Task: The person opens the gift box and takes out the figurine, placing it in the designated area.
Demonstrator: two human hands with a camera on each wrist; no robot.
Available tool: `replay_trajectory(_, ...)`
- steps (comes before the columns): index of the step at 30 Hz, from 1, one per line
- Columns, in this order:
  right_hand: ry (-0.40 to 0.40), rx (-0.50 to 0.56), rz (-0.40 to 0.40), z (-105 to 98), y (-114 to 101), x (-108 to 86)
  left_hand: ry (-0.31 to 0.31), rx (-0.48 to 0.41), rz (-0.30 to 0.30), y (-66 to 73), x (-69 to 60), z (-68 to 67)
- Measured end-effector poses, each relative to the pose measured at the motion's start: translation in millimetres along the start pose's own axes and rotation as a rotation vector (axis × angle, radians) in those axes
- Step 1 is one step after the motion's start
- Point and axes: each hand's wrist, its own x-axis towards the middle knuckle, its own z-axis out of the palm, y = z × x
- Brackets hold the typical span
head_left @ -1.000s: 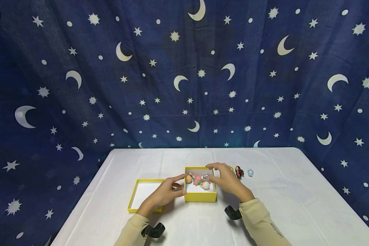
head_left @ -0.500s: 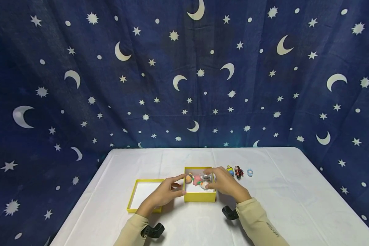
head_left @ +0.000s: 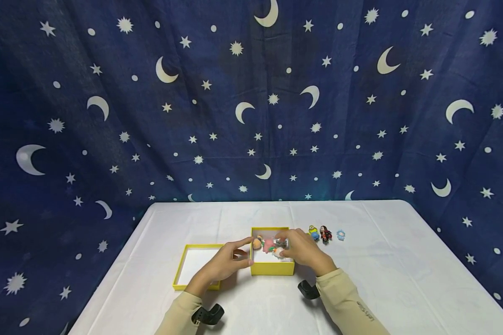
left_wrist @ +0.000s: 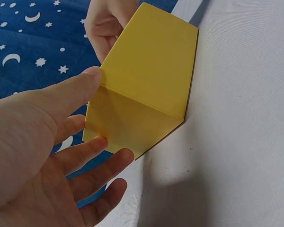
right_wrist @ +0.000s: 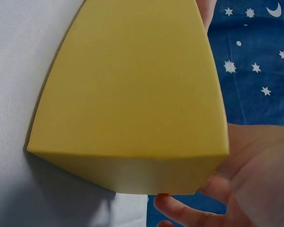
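A yellow open-topped box (head_left: pixel 272 268) with a white inside holds several small toy figures, among them an orange one (head_left: pixel 257 243), a pink one (head_left: pixel 268 245), a grey one (head_left: pixel 281 243) and a round white one (head_left: pixel 278 252). My left hand (head_left: pixel 225 261) touches the box's left side; in the left wrist view its thumb meets a corner and the fingers are loosely extended. Over the box's right wall reaches my right hand (head_left: pixel 303 251), with index finger and thumb apart around the grey figure. In the right wrist view the box wall hides those fingertips; other fingers stay outside.
A shallow yellow lid (head_left: pixel 197 267) with a white inside lies left of the box. Right of the box are a yellow-and-blue figure (head_left: pixel 314 233), a dark-red-and-black figure (head_left: pixel 325 234) and a light blue figure (head_left: pixel 341 235) on the white tablecloth (head_left: pixel 385 279).
My right hand has moved left and lower, from the box's right rim to inside it, uncovering the yellow-and-blue figure. The left hand and the box have stayed in place.
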Motion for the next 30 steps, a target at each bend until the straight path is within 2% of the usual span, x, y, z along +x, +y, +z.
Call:
replay_trajectory(5, 0.003, -0.022, 0.043, 3.9, -2.0, 1.1, 0.000, 0.008, 0.007, 0.4, -0.1, 0.3)
replay_trajectory(15, -0.010, -0.112, 0.000, 5.8, -9.6, 3.2, 0.004, 0.009, 0.007, -1.3, 0.7, 0.8)
replay_trajectory(22, 0.036, -0.162, 0.017, 6.0, -15.3, 1.3, 0.002, 0.005, 0.013, -1.2, 0.9, 0.7)
replay_trajectory(30, 0.019, -0.166, 0.037, 7.7, -14.2, 1.6, -0.004, -0.003, 0.008, -1.3, 0.8, 0.9)
